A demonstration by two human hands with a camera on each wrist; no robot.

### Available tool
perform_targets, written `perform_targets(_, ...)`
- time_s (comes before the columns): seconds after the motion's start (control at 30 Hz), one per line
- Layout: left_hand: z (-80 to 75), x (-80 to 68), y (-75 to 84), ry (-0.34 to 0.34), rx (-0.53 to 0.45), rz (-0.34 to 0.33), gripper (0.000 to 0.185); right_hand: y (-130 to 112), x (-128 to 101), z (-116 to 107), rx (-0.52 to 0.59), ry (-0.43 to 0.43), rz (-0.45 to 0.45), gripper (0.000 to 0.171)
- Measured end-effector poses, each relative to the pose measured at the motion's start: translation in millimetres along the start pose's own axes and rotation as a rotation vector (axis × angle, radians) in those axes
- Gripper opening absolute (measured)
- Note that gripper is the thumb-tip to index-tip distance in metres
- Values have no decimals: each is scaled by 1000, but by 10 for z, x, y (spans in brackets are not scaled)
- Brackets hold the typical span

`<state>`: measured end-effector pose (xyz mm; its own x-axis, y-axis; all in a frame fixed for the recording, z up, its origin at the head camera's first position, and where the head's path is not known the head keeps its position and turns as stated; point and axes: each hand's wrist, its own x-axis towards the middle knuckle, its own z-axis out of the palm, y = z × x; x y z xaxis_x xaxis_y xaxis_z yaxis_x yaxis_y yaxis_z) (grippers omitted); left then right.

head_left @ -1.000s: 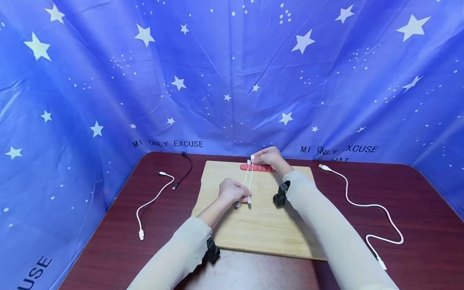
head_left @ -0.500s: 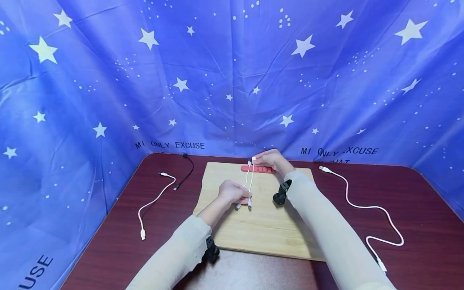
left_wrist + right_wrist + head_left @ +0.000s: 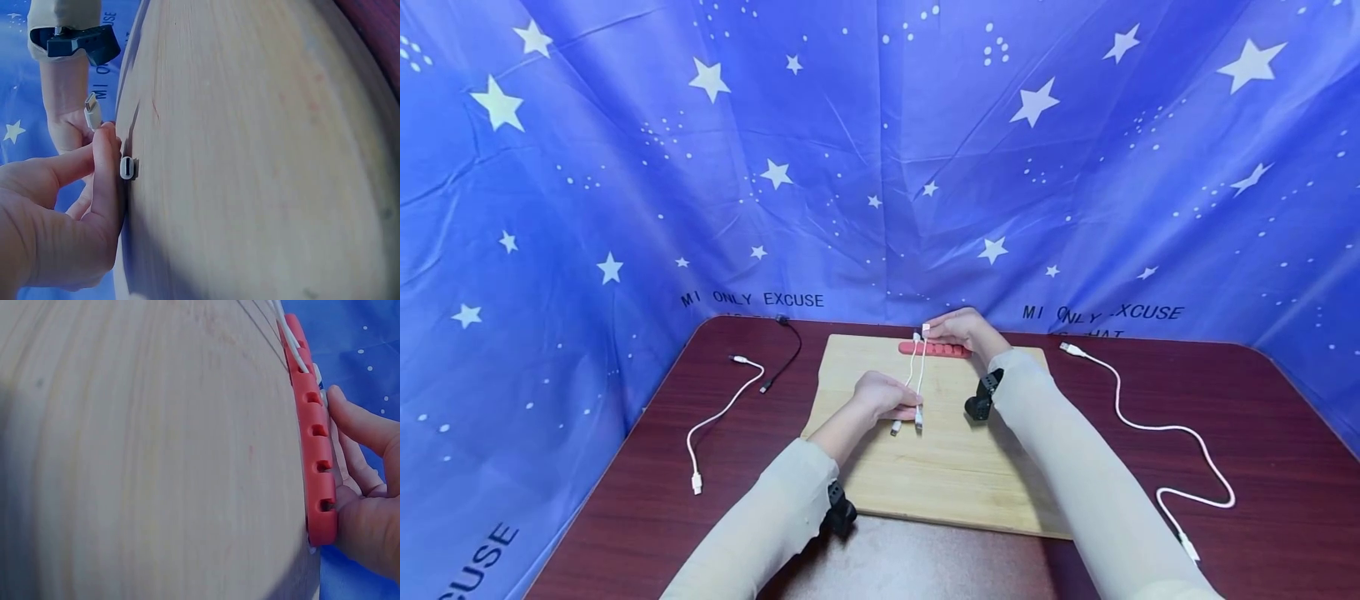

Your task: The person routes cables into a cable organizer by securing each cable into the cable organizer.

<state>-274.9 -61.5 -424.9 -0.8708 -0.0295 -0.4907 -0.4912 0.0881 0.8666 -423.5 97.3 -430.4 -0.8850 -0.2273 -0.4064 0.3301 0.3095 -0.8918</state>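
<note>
— What are the left fingers (image 3: 103, 165) doing?

— Curled, pinching two thin white cables (image 3: 916, 375) near their lower ends. In the left wrist view the thumb and forefinger are closed together, one plug (image 3: 92, 110) sticking up above them and another plug (image 3: 127, 167) poking out beside them, against the board (image 3: 940, 467).

— And the right hand (image 3: 958, 327)?

— Its fingers (image 3: 359, 425) are curled around the far side of the red clip strip (image 3: 934, 350), steadying it; fingertips touch its back edge. Whether they also pinch a plug there, I cannot tell.

— Where do the cables run?

— From the left hand (image 3: 883, 393) up across the board to the left end of the strip, where they sit in its first slots. The right wrist view shows them entering the strip (image 3: 309, 434) at its far end, with four slots nearer the hand unfilled.

— Around that?

— The board lies on a dark red table (image 3: 1262, 433). A long white cable (image 3: 1157, 427) snakes on the right, another white cable (image 3: 718, 414) and a black cable (image 3: 786, 350) lie on the left. A starred blue cloth (image 3: 880, 150) hangs behind.
</note>
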Motion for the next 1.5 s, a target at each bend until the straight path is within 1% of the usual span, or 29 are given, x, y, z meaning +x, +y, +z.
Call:
perform_targets(0.27, 1, -51, 15, -6, 28, 38, 12, -29, -16, 26, -17, 9, -5, 45)
perform_targets(0.43, 9, -77, 3, -9, 47, 59, 9, -39, -45, 37, -69, 25, 0, 44)
perform_targets(0.67, 15, -80, -5, -6, 79, 81, 9, -36, -51, 52, -92, 15, -35, 43)
perform_targets(0.73, 17, -82, 0, -7, 81, 81, 10, -35, -49, 55, -115, 21, -40, 43)
perform_targets(0.9, 20, -85, 8, -2, 93, 77, 9, -32, -51, 51, -128, 35, -43, 43)
perform_targets(1.23, 40, -116, 0, 35, 122, 79, 5, -15, -76, 51, -102, 43, -38, 43)
perform_targets(1.37, 46, -130, -11, 32, 111, 72, 6, -11, -73, 63, -117, 60, -38, 42)
perform_targets(1.5, 55, -149, -7, 31, 100, 68, 8, -22, -96, 76, -103, 63, -30, 43)
